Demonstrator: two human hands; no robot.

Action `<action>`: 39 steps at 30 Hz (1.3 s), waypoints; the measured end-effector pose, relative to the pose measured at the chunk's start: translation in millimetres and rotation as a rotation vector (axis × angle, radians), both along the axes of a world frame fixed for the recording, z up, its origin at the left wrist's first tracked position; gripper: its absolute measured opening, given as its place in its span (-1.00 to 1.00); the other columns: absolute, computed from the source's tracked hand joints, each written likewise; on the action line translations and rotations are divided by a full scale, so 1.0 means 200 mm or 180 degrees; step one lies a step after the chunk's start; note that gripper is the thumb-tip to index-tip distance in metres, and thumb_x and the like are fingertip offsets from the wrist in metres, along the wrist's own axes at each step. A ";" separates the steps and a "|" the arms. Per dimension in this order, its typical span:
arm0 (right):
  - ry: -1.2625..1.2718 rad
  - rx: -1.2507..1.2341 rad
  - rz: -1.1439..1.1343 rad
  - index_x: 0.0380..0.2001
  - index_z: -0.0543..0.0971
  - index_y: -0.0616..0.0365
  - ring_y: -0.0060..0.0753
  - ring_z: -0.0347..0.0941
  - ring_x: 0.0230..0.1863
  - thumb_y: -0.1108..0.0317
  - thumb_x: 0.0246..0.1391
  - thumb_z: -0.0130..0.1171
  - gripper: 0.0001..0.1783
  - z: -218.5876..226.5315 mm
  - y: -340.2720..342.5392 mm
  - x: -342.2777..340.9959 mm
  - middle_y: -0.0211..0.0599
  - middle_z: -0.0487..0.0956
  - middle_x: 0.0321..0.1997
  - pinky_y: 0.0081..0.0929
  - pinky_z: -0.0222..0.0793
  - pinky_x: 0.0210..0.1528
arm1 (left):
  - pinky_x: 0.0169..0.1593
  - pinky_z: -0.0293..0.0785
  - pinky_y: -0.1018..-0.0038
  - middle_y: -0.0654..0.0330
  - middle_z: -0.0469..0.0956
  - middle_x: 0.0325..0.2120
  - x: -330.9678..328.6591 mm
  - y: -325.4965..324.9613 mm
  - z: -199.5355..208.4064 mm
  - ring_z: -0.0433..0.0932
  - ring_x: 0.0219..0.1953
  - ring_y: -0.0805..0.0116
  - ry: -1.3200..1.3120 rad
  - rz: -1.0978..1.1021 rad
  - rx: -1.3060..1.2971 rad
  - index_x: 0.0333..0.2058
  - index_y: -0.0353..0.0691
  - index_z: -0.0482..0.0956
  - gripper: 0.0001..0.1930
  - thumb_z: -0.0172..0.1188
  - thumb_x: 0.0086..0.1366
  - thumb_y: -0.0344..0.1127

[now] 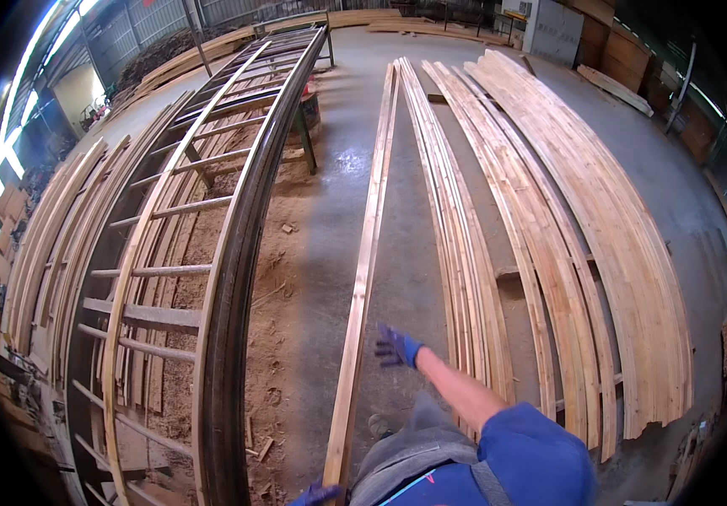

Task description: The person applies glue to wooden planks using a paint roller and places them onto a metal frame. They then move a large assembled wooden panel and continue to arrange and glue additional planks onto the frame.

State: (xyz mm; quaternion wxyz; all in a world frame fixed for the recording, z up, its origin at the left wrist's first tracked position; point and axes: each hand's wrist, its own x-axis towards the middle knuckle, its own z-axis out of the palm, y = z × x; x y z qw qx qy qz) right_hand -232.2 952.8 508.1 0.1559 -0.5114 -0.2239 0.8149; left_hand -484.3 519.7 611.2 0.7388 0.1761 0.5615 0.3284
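Note:
A long, narrow wooden board [364, 261] stretches from the lower edge of the picture far out over the concrete floor. At its near end my left hand [321, 494], in a dark blue glove, grips the board's left side; part of that hand is cut off by the picture's edge. My right hand [396, 346], gloved in the same blue, is held out just right of the board with its fingers spread. Nothing is in it, and it appears apart from the wood. To its right lies a row of thin wooden strips [456, 228].
On the left runs a long roller conveyor [182, 317] with a metal frame. Sawdust [271, 354] and wood scraps cover the floor beside it, and more boards [51, 244] lie beyond. Wide stacks of boards [600, 211] rest on cross-pieces [511, 271] at the right.

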 end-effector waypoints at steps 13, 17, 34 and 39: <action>-0.0915 0.1464 -0.0318 -0.09 0.49 0.50 -0.16 0.59 -0.16 -0.33 -0.23 0.41 -0.01 0.24 0.88 -0.51 0.04 0.63 -0.17 -0.29 0.48 -0.08 | -0.03 0.49 0.20 0.08 0.58 -0.16 -0.11 1.08 0.02 0.56 -0.11 0.16 0.0118 0.0436 -0.0400 0.05 -0.22 0.47 -0.39 0.05 0.28 0.20; 0.0206 0.1715 -0.0773 -0.09 0.55 0.35 -0.37 0.59 -0.20 -0.14 0.00 0.34 -0.29 0.10 0.94 -0.48 -0.14 0.66 -0.25 -0.40 0.51 -0.21 | 0.04 0.48 0.18 0.10 0.51 0.01 -0.30 2.33 -0.13 0.56 -0.07 0.17 0.0672 -0.0123 0.0507 0.16 -0.12 0.37 -0.34 -0.05 0.34 0.29; 0.0860 0.0268 0.2398 0.13 0.48 0.11 -0.36 0.52 -0.09 -0.04 0.20 0.14 -0.43 0.09 2.38 -0.17 -0.30 0.57 0.00 -0.21 0.46 -0.02 | 0.26 0.24 0.31 -0.22 0.29 0.19 -0.05 3.79 -0.27 0.30 0.25 0.02 0.2182 -0.1404 0.0755 0.32 -0.39 -0.03 0.04 0.31 0.13 0.19; 0.0153 -0.0487 -0.0031 0.17 0.41 0.05 -0.28 0.53 -0.06 -0.34 0.02 0.17 -0.16 -0.17 3.27 -0.36 -0.21 0.57 -0.01 -0.21 0.46 -0.02 | 0.19 0.35 0.23 -0.38 0.30 0.15 -0.10 3.92 0.04 0.34 0.22 -0.17 0.2200 -0.1301 0.0471 0.23 -0.49 0.13 0.03 0.30 0.06 0.26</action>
